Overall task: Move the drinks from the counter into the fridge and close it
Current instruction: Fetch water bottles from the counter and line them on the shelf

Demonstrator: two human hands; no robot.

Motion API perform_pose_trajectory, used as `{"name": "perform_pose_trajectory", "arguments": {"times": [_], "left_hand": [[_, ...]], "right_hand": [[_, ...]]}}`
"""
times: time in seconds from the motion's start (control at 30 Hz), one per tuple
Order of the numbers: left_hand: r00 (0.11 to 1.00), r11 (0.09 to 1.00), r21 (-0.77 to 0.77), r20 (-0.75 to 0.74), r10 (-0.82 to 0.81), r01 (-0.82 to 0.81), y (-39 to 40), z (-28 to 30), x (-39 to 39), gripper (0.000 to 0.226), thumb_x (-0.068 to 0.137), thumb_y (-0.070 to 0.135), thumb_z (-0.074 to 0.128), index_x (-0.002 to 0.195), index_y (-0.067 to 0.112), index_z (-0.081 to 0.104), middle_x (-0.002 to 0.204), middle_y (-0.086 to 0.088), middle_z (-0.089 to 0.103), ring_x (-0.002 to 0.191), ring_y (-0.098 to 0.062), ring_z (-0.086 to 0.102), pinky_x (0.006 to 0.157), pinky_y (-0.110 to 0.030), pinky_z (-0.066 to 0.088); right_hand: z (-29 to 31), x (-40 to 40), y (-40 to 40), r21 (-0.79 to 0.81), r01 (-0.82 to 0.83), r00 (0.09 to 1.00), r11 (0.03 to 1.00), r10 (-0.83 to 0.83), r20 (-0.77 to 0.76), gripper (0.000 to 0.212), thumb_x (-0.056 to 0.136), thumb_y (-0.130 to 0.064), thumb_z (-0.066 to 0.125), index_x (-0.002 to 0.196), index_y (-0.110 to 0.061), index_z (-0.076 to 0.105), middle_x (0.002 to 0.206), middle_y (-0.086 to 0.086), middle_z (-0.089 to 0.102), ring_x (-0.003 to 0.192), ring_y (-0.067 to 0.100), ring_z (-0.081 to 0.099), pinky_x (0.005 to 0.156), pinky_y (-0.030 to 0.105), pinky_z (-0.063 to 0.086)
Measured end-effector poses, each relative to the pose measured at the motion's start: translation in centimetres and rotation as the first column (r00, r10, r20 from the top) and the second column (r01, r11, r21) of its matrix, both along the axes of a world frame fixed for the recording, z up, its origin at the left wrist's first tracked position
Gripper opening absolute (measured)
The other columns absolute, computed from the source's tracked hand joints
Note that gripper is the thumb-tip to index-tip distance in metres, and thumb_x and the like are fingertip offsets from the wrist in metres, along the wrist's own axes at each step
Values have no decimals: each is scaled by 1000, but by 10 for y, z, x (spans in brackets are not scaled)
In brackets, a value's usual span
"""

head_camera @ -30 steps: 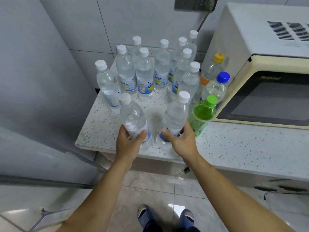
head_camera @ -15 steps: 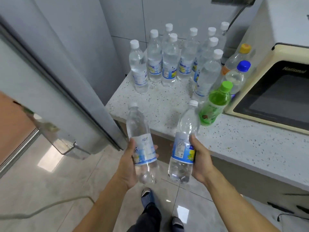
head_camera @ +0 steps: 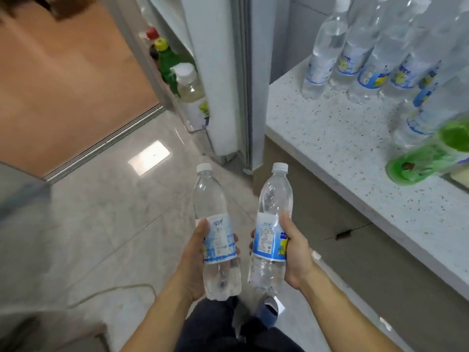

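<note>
Both hands hold water: our left hand (head_camera: 195, 257) grips one bottle (head_camera: 215, 240), right hand (head_camera: 295, 255) another (head_camera: 270, 232), short of the open fridge (head_camera: 220, 72); many bottles (head_camera: 368, 54) crowd the counter (head_camera: 342, 138).

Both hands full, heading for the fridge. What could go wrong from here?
1. The left hand and right hand each hold a water bottle, so neither is free to steady the fridge door.
2. The door shelf already holds bottles; a new one might knock them.
3. A cable lies on the floor, a likely trip hazard.
</note>
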State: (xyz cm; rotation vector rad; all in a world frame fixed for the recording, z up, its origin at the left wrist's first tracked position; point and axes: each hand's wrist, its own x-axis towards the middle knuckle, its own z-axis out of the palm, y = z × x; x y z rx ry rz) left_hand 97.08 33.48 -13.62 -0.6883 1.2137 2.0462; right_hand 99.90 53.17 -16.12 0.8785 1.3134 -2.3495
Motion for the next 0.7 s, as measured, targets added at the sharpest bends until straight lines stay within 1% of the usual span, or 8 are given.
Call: {"name": "perform_pose_trajectory", "arguments": {"times": [0.07, 0.17, 0.3, 0.4, 0.5, 0.57, 0.6, 0.7], "left_hand": [[998, 998, -9, -27, 59, -59, -21, 2, 4, 69, 63, 64, 73, 102, 6, 74, 87, -16, 72, 67, -26, 71, 59, -39, 59], [991, 992, 28, -39, 126, -125, -54, 4, 5, 76, 35, 65, 90, 88, 11, 81, 84, -15, 72, 65, -25, 70, 59, -38, 60], [971, 969, 72, -30, 239, -236, -102, 2, 1, 79, 32, 63, 91, 89, 9, 80, 86, -15, 72, 66, -26, 70, 61, -38, 60], [955, 955, 77, -60, 290, -285, -140, 4, -8, 76, 35, 67, 89, 88, 13, 81, 86, -14, 73, 68, -25, 71, 62, -37, 60], [941, 947, 60, -104, 321, -316, -183, 9, -23, 68, 51, 70, 81, 90, 14, 80, 84, -13, 72, 68, -23, 71, 62, -36, 60], [933, 939, 30, -108, 344, -343, -215, 12, -34, 61, 70, 67, 65, 98, 13, 76, 84, -12, 73, 68, -23, 71, 62, -35, 60], [929, 936, 13, -115, 351, -352, -231, 13, -40, 60, 75, 64, 58, 105, 13, 72, 85, -12, 73, 69, -22, 72, 61, -35, 60], [918, 928, 10, -142, 370, -373, -275, 19, -59, 63, 76, 61, 53, 113, 12, 66, 85, -12, 74, 69, -22, 72, 60, -35, 60]], "right_hand": [[2, -8, -21, 27, -83, 997, 996, 83, -2, 61, 75, -71, 54, 86, -17, 82, 92, 14, 77, 81, 29, 75, 71, 34, 60], [7, -23, -56, 73, -181, 983, 981, 182, -5, 63, 67, -77, 58, 89, -22, 81, 95, 15, 77, 87, 32, 75, 78, 37, 59], [10, -46, -107, 91, -289, 957, 953, 288, 23, 63, 71, -72, 55, 92, -19, 81, 98, 16, 77, 90, 32, 75, 76, 34, 59], [13, -65, -148, 102, -351, 936, 931, 350, 28, 70, 66, -75, 60, 99, -15, 78, 99, 16, 76, 90, 32, 75, 72, 32, 60], [17, -87, -195, 105, -396, 918, 912, 397, 15, 71, 56, -77, 65, 90, -17, 81, 97, 16, 76, 87, 31, 75, 72, 34, 59], [21, -103, -227, 100, -414, 910, 905, 415, 12, 71, 55, -78, 66, 88, -17, 81, 96, 16, 76, 86, 31, 75, 71, 34, 59], [23, -111, -243, 102, -421, 907, 901, 422, 10, 73, 55, -78, 67, 89, -16, 81, 97, 17, 76, 86, 31, 75, 71, 35, 59], [28, -134, -289, 115, -435, 899, 893, 438, -5, 71, 58, -78, 66, 90, -16, 81, 96, 17, 76, 84, 30, 75, 69, 33, 59]]}}
